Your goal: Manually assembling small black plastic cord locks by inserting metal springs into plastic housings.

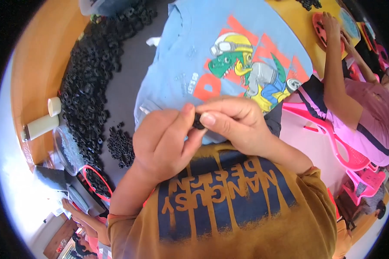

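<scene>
A small black part (198, 121), short and ring-like, is pinched between the fingertips of both hands. My left hand (162, 140) is closed, with thumb and forefinger against one side of it. From the other side my right hand (240, 123) grips it between thumb and bent forefinger. Fingers cover most of the part, so its exact kind cannot be made out. Both hands are held in front of my chest, above the near edge of a light blue printed T-shirt (177, 64) spread over the table.
Left of the shirt, a long heap of small black parts (86, 82) lies on the dark tabletop (132, 73), with a smaller pile (120, 146) nearby. Cream rolls (42, 127) and a clear round container (65, 151) stand farther left. At right, a person's hands work over a red tray (319, 30); pink chairs (339, 151) stand there.
</scene>
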Tool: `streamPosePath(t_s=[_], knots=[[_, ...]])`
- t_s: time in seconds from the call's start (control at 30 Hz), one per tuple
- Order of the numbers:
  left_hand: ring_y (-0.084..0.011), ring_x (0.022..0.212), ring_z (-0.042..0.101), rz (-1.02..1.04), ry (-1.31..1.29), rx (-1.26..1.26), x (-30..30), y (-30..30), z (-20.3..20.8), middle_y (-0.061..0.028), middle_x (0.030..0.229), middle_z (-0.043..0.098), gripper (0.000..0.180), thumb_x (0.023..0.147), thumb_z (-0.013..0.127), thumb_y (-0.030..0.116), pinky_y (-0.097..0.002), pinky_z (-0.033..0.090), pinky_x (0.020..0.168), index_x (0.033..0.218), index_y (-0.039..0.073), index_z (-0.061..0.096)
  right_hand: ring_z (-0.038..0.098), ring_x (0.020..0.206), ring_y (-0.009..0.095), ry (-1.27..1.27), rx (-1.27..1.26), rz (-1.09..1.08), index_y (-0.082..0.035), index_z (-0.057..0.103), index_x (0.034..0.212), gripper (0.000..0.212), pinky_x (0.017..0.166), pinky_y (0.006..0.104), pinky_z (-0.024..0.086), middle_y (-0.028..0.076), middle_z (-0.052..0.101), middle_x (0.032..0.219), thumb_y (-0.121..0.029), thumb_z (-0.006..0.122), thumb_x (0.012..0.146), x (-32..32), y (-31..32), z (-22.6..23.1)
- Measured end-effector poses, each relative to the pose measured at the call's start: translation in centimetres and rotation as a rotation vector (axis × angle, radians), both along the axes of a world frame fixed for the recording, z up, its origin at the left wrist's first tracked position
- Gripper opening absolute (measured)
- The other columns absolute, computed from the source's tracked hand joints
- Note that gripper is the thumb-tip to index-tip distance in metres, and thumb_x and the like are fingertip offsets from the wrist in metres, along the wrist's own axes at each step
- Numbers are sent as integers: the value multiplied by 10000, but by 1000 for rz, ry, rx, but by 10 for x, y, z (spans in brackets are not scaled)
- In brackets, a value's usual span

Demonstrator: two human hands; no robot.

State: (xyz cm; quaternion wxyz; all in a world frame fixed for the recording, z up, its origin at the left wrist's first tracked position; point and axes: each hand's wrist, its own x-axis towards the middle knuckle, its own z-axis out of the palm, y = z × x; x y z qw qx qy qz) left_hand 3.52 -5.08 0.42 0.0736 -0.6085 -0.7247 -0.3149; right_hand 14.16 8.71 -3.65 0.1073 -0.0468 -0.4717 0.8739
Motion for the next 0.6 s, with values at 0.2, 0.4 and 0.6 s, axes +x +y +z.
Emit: streamPosePath(t_s=[0.2, 0.4, 0.6], knots=[[-194, 588, 536, 13, -143, -19, -29, 13, 27, -71, 722, 571, 400, 624, 753, 20, -298, 446, 556, 997, 0, 610, 570, 771, 83, 14, 187, 2, 24, 614, 1039, 252, 661, 248, 456, 41, 640, 853, -188, 520, 941, 1, 0, 4], [-47, 648, 471, 417, -746, 206, -107, 74, 62, 28, 774, 495, 292, 800, 670, 120, -200, 406, 580, 1050, -11, 594, 605, 769, 154, 86, 414, -12, 9, 625, 1027, 212, 665, 274, 454, 88, 646, 855, -156, 553, 914, 12, -8, -4], [-84, 576, 481, 410, -631, 70, -237, 86, 62, 13, 654, 522, 197, 830, 613, 206, -229, 403, 525, 928, 35, 628, 593, 792, 144, 98, 537, 5, 11, 631, 1019, 174, 692, 266, 459, 63, 648, 878, -91, 561, 897, 1, -5, 1]])
